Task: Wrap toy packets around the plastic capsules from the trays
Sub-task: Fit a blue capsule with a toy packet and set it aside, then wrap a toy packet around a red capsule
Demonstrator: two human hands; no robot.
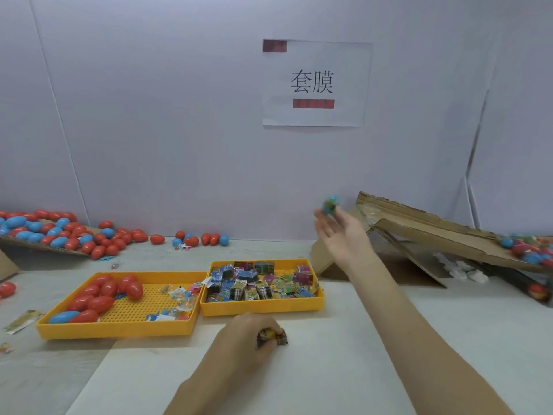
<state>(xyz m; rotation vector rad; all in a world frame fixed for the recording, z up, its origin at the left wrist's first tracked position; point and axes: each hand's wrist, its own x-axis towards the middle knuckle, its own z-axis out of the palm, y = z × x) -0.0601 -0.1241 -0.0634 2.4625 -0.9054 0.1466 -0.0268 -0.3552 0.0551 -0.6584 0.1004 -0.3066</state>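
Pale white table (374,354): at 6 o'clock, left hand (251,333) clenched around dark toy packet (273,338); beyond, two yellow plastic trays (119,328), red and blue egg-shaped capsules (101,298) at 9. At 1 o'clock, right hand (339,232) splayed, blurred blue-green wrapped capsule (330,205) at fingertips (318,215). Lilac wall (179,115), white paper sign (314,85).

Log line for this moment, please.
left hand: grips packet on table | right hand: raised, wrapped capsule at fingertips | next: likely cardboard chute
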